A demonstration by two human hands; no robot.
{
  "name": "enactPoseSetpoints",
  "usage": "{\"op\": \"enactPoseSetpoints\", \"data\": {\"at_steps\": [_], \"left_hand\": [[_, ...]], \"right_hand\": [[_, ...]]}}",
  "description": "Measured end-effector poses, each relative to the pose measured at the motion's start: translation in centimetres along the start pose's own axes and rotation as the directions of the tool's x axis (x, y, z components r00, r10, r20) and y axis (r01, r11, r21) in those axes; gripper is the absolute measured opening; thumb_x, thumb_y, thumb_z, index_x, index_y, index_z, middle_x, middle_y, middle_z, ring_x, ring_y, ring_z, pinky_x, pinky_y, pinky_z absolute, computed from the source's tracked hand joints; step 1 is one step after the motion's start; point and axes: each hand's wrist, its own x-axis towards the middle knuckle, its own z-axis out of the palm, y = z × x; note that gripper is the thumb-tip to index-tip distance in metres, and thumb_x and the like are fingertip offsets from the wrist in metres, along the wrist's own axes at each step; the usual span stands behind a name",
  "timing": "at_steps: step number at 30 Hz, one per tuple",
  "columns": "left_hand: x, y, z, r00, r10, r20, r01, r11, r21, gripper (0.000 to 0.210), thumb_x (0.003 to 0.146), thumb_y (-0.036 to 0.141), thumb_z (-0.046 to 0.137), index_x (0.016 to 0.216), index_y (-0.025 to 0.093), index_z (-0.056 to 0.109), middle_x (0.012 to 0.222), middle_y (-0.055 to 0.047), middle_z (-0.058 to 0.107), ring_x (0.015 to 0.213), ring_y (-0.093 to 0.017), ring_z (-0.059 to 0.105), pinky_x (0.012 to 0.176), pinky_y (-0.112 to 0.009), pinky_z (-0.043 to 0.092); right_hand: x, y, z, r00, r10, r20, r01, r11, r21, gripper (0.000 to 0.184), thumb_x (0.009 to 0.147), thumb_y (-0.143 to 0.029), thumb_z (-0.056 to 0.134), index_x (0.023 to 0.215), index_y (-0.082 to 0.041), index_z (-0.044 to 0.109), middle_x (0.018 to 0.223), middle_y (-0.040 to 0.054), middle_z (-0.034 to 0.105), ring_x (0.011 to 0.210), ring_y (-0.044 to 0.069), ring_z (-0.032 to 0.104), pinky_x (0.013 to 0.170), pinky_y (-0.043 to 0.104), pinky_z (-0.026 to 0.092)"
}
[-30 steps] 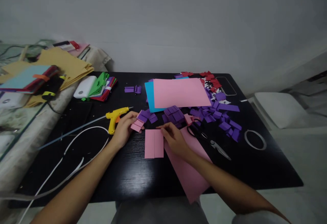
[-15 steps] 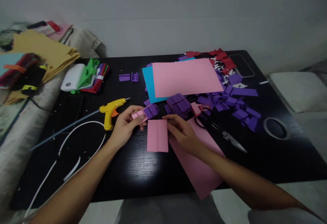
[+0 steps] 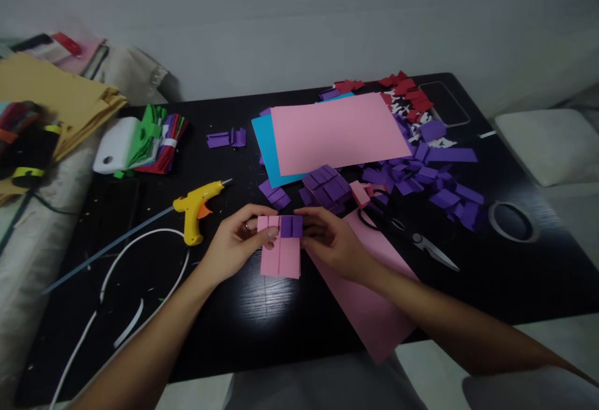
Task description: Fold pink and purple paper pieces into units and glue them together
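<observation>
Now the left hand [image 3: 231, 241] pinches a pink strip [image 3: 264, 223] against a pink card [image 3: 283, 262], thumb in front. The right hand [image 3: 339, 244] curls at the purple piece [image 3: 291, 226] by the card's top corner; whether it's gripping, I can't tell. The card's between both hands, over the black table [image 3: 262, 335]. Looks like lining up; next calls for flush edges.

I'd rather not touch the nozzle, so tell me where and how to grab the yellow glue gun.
The yellow glue gun is likely best taken by its handle, from the near side, with the left hand once free. It lies on its side, handle pointing that way, metal nozzle facing away to the right, glue stick trailing off leftward.
</observation>
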Motion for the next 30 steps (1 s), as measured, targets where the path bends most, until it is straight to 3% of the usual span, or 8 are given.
{"op": "enactPoseSetpoints", "data": {"at_steps": [4,9,12,16,21,24,30], "left_hand": [[-0.4,-0.5,0.0,0.996,0.044,-0.073,-0.032,0.986,0.163,0.025,0.089,0.031,0.082,0.110,0.020,0.074,0.092,-0.004,0.078,0.073,-0.015,0.072,0.067,-0.026,0.058],[-0.8,-0.3,0.0,0.977,0.175,-0.125,-0.112,0.909,0.401,0.022,0.090,0.031,0.080,0.111,0.024,0.074,0.106,-0.004,0.078,0.096,-0.021,0.073,0.087,-0.034,0.058],[-0.9,0.0,-0.2,0.965,0.237,-0.108,-0.173,0.893,0.415,0.015,0.091,0.026,0.080,0.104,0.024,0.073,0.109,-0.004,0.074,0.103,-0.022,0.071,0.094,-0.036,0.056],[-0.8,0.3,-0.2,0.969,0.239,-0.061,-0.205,0.916,0.345,0.013,0.090,0.023,0.081,0.102,0.024,0.075,0.132,-0.008,0.068,0.121,-0.026,0.067,0.102,-0.039,0.055],[-0.7,0.4,0.5,0.977,0.198,-0.081,-0.174,0.955,0.239,0.015,0.088,0.022,0.082,0.101,0.022,0.075,0.095,-0.003,0.076,0.087,-0.017,0.072,0.075,-0.027,0.058],[-0.6,0.5,0.8,0.971,0.211,-0.109,-0.182,0.956,0.232,0.013,0.086,0.021,0.083,0.097,0.022,0.075,0.091,-0.001,0.076,0.080,-0.015,0.070,0.070,-0.025,0.056],[-0.8,0.7,1.0,0.983,0.139,-0.123,-0.113,0.973,0.203,0.013,0.083,0.025,0.085,0.092,0.023,0.076,0.085,-0.001,0.073,0.075,-0.015,0.066,0.063,-0.024,0.052]], "right_hand": [[-0.3,-0.2,0.2,0.999,-0.005,-0.040,0.004,1.000,-0.019,0.043,0.085,-0.013,0.071,0.125,-0.024,0.067,0.114,0.0063,0.080,0.102,0.019,0.079,0.088,0.035,0.065],[-0.8,-0.8,0.5,0.995,-0.067,-0.072,0.058,0.991,-0.121,0.038,0.087,-0.011,0.069,0.123,-0.024,0.069,0.112,0.0058,0.081,0.099,0.019,0.079,0.088,0.036,0.066],[-1.1,-0.9,0.5,0.993,-0.099,-0.062,0.088,0.983,-0.161,0.037,0.088,-0.011,0.070,0.122,-0.024,0.069,0.106,0.0044,0.080,0.093,0.018,0.078,0.086,0.034,0.065],[-1.2,-0.9,0.4,0.991,-0.130,-0.043,0.120,0.975,-0.188,0.032,0.093,-0.014,0.068,0.123,-0.024,0.069,0.104,0.0040,0.079,0.094,0.018,0.077,0.084,0.033,0.063],[-1.2,-1.1,0.5,0.990,-0.137,-0.032,0.126,0.966,-0.228,0.027,0.098,-0.017,0.064,0.123,-0.024,0.069,0.109,0.0058,0.079,0.096,0.019,0.077,0.084,0.034,0.064],[-1.2,-1.1,0.6,0.976,-0.215,-0.027,0.197,0.932,-0.304,0.026,0.098,-0.016,0.063,0.123,-0.024,0.069,0.110,0.0066,0.079,0.097,0.020,0.077,0.087,0.036,0.064],[-1.2,-1.2,0.3,0.873,-0.479,0.097,0.462,0.746,-0.480,0.043,0.097,-0.009,0.065,0.135,-0.028,0.064,0.136,0.0094,0.071,0.127,0.023,0.069,0.108,0.042,0.060]]}}
